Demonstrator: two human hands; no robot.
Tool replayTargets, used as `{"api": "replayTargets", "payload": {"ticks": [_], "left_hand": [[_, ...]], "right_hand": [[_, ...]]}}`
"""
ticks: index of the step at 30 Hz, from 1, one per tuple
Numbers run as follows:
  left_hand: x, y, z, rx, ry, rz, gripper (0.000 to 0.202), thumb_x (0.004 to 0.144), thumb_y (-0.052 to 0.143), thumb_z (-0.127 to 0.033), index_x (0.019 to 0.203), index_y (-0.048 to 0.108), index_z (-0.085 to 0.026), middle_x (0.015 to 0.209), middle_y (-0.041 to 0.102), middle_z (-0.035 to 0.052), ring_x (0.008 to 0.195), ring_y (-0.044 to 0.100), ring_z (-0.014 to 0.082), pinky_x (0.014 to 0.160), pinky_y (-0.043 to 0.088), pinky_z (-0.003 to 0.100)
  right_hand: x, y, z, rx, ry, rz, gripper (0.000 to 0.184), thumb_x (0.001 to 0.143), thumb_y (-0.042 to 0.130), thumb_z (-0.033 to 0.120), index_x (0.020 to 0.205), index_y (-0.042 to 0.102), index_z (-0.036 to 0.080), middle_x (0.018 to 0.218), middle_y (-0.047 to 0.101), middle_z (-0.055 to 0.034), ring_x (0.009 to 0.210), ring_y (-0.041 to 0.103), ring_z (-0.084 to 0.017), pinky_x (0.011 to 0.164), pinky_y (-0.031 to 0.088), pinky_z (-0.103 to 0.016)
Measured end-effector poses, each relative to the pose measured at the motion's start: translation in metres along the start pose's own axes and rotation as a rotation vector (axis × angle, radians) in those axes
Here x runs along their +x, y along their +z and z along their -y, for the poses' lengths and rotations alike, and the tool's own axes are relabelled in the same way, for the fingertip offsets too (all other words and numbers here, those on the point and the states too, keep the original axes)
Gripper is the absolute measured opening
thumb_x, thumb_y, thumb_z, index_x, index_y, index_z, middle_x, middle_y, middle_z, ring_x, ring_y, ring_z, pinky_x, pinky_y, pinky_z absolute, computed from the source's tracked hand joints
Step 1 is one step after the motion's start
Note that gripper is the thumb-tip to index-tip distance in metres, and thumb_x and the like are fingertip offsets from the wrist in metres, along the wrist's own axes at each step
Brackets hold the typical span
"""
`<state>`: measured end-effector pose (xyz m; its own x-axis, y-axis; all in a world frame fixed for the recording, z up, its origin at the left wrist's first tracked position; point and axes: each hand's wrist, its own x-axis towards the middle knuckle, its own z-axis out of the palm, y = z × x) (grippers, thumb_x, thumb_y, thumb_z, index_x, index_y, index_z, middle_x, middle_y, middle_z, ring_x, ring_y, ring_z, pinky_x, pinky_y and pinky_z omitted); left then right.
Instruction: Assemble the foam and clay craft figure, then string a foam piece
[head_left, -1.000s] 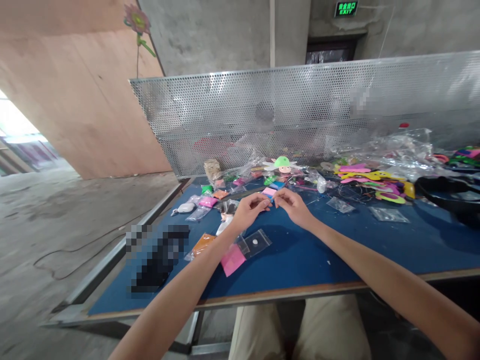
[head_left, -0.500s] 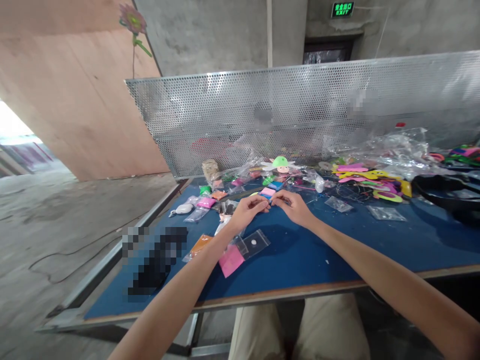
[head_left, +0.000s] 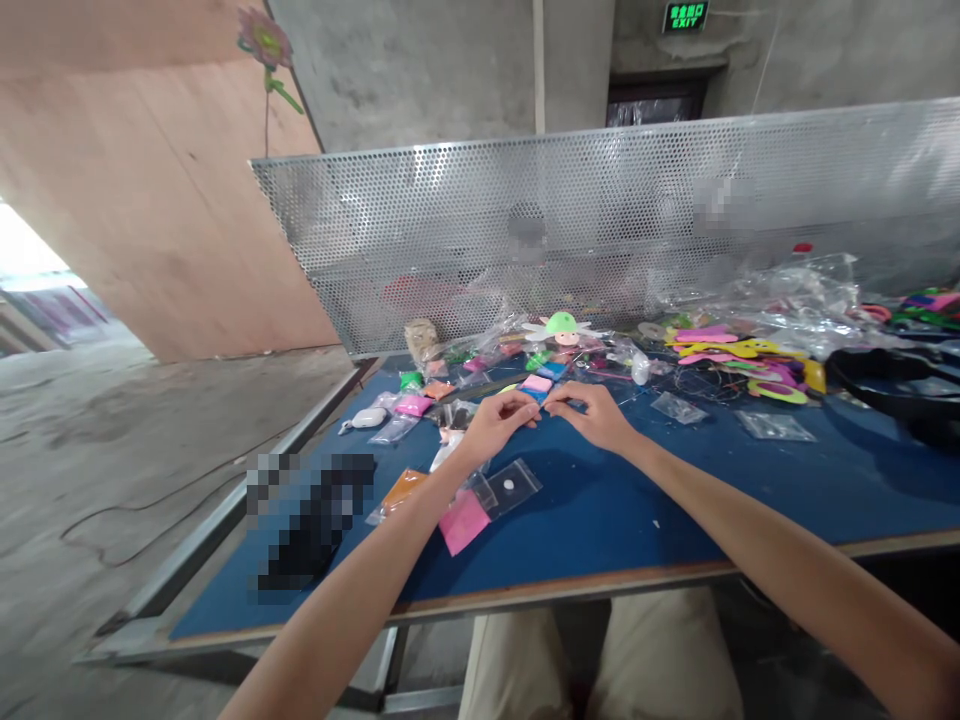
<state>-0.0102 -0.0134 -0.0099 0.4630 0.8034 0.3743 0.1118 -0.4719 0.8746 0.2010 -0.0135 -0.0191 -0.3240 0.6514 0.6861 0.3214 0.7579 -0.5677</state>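
My left hand [head_left: 495, 422] and my right hand [head_left: 592, 413] meet fingertip to fingertip above the blue table [head_left: 637, 510], both pinched on something too small to make out. Just behind the fingers lie a pink packet [head_left: 537, 383] and a blue packet [head_left: 553, 371]. Under my left forearm lie a clear zip bag with a white dot [head_left: 508, 485], a pink bag [head_left: 463, 522] and an orange bag [head_left: 401, 490].
Small coloured bags [head_left: 414, 404] and a foam flower figure [head_left: 562, 327] crowd the table's back, with foam shapes [head_left: 739, 352] and crumpled plastic [head_left: 787, 295] at right. A black bowl [head_left: 892, 380] sits far right. A perforated metal screen [head_left: 600, 210] stands behind. A blurred dark object [head_left: 315, 520] lies left.
The hands have stayed pinched together at the same spot, with only slight finger movement. The view shifted a little.
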Motion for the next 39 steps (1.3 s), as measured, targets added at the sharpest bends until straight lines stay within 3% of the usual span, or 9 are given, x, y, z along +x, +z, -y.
{"api": "replayTargets", "payload": {"ticks": [8,11,15,22,28,39], "left_hand": [[-0.0007,-0.0009,-0.0047,0.176,0.061,-0.005,0.031,0.091,0.058,-0.045,0.091,0.065,-0.015,0.079,0.064,0.003,0.07,0.056,0.0126,0.065,0.044,0.024],[-0.0015,-0.001,-0.0063,0.236,0.068,-0.011,0.031,0.09,0.058,-0.045,0.091,0.065,-0.015,0.077,0.063,0.002,0.067,0.053,0.0117,0.061,0.041,0.023],[-0.0027,-0.0008,-0.0077,0.263,0.082,-0.02,0.031,0.092,0.055,-0.045,0.09,0.065,-0.015,0.077,0.064,0.0022,0.068,0.055,0.0124,0.063,0.042,0.024],[-0.0036,-0.0019,-0.0088,0.287,0.09,-0.033,0.03,0.093,0.054,-0.044,0.092,0.065,-0.016,0.078,0.065,0.0027,0.07,0.059,0.0132,0.065,0.044,0.024],[-0.0033,-0.0027,-0.0093,0.29,0.097,-0.048,0.029,0.092,0.056,-0.043,0.092,0.065,-0.016,0.075,0.064,0.0017,0.068,0.057,0.0123,0.064,0.042,0.024],[-0.0045,-0.0018,-0.0077,0.207,0.086,-0.027,0.033,0.092,0.056,-0.047,0.092,0.064,-0.015,0.078,0.063,0.0032,0.07,0.057,0.0134,0.065,0.044,0.024]], "right_hand": [[-0.0007,-0.0038,0.0014,-0.047,-0.036,0.051,0.02,0.094,0.056,0.033,0.086,0.072,0.024,0.085,0.074,-0.0017,0.083,0.069,-0.019,0.078,0.05,-0.03],[-0.0009,-0.0043,0.0036,-0.028,0.007,0.079,0.022,0.094,0.055,0.035,0.083,0.071,0.023,0.08,0.074,-0.0011,0.075,0.069,-0.017,0.073,0.051,-0.028],[-0.002,-0.0031,0.0072,0.066,0.098,0.098,0.018,0.093,0.056,0.037,0.097,0.066,0.022,0.074,0.072,0.0,0.062,0.067,-0.015,0.062,0.051,-0.026],[-0.0007,-0.0028,0.0064,0.025,0.053,0.078,0.014,0.093,0.055,0.03,0.09,0.067,0.023,0.085,0.072,-0.0007,0.072,0.068,-0.015,0.072,0.052,-0.028],[0.0,0.0004,0.0031,0.104,0.111,0.062,0.015,0.09,0.059,0.033,0.088,0.07,0.022,0.086,0.073,-0.0018,0.075,0.069,-0.017,0.076,0.054,-0.031],[-0.0011,0.0055,-0.0014,0.29,0.197,0.022,0.021,0.081,0.071,0.04,0.08,0.076,0.02,0.078,0.075,-0.0038,0.063,0.067,-0.017,0.066,0.056,-0.03]]}}
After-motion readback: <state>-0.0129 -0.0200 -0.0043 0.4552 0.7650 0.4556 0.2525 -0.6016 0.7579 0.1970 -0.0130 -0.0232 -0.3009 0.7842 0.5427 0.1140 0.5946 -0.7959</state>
